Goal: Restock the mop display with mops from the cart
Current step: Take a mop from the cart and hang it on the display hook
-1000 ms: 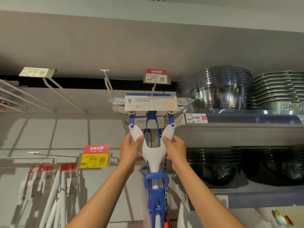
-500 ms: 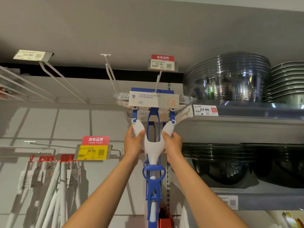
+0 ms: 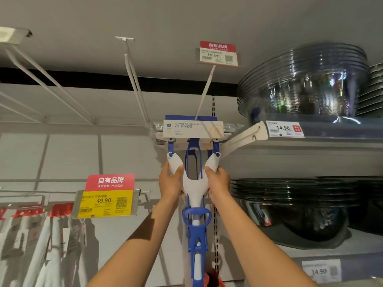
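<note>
Sponge mop [image 3: 194, 183] at frame centre, long axis vertical: head up, pole running down to the bottom edge. Packaged head with its white label [image 3: 192, 131] sits just above both hands, level with the end of the white display hook [image 3: 204, 92] that slants down from the 19.90 price tag [image 3: 217, 54].

Left hand [image 3: 171, 183] grips the left arm of the white Y-shaped yoke, fingers curled round it, thumb on front. Right hand [image 3: 217, 183] grips the right arm likewise. The hands sit at about the same height either side of the pole, equally near the head.

The hook meets the head from above and behind the label; whether the hang hole is already over the wire cannot be told. A second mop head seems to sit behind the first.

Judgement: the coming move turns on head against hook, mop kept plumb.

Far right: stacked clear bowls [image 3: 306, 88] on a shelf [image 3: 310, 141]. Lower left: yellow 49.90 tag [image 3: 104, 201].
</note>
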